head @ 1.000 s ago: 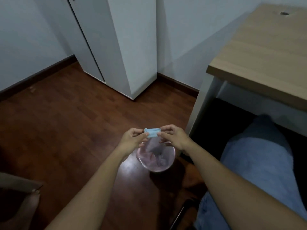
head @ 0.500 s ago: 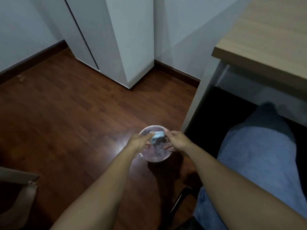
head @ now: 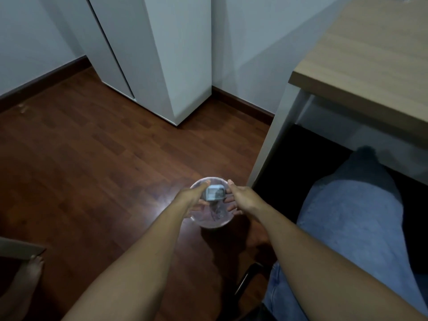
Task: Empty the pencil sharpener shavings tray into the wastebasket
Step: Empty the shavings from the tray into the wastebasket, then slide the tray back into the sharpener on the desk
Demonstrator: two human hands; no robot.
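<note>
A small light-blue pencil sharpener is held between both hands directly over a round clear wastebasket standing on the dark wood floor. My left hand grips its left end and my right hand grips its right end, fingers pointing down into the basket. A transparent face of the sharpener is turned up toward me. Dark bits lie inside the basket; I cannot tell whether the tray is pulled out.
A wooden desk with a white leg stands at the right. My jeans-clad knee is below it. A white cabinet stands against the far wall. A bare foot is at the lower left.
Both hands moved the sharpener down and away from me, close over the basket's mouth. The sharpener turned so its clear face shows. The camera tilted a little.
</note>
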